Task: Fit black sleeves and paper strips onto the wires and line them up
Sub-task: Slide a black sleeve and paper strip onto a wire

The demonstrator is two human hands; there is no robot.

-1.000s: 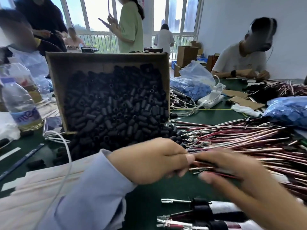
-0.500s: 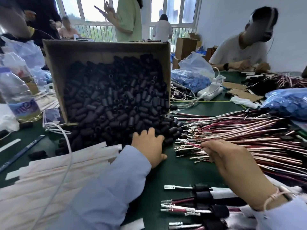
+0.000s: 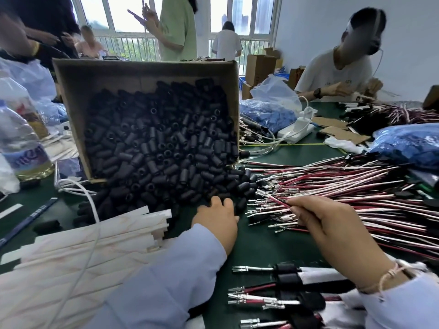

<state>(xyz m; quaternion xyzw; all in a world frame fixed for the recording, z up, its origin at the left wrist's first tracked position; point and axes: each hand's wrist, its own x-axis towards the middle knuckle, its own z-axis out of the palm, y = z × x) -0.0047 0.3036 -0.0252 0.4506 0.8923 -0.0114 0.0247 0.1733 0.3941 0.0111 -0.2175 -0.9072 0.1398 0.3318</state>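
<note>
Head view. Green table (image 3: 261,248) carries everything. A cardboard box (image 3: 147,70) stands tipped toward the camera at the far left of the table. Black sleeves (image 3: 154,148) fill it and spill out of its mouth onto the table's middle.

The left hand (image 3: 217,218) sits knuckles up at the near edge of the spill. Its fingertips are down among the sleeves and hidden, so I cannot tell if it grips one.

The right hand (image 3: 325,224) is just to its right, with thumb and forefinger pinched on a red wire (image 3: 276,201). The wire's metal tip points left, toward the spilled sleeves and near them.

A big heap of loose wires (image 3: 356,186), red and white, covers the right side of the table, with the metal tips facing the sleeves.

Paper strips (image 3: 83,252) are stacked at the near left corner, with a white cable (image 3: 88,198) lying across them.

A row of finished wires (image 3: 285,279) lies along the near edge under the right forearm, each with a black sleeve and white paper on it and the tips pointing left.

A water bottle (image 3: 21,143) stands at the left edge, and blue bags (image 3: 408,143) lie at the right edge. A white power strip (image 3: 295,132) sits at the far middle. A person in a white shirt (image 3: 332,74) sits at the far right corner.
</note>
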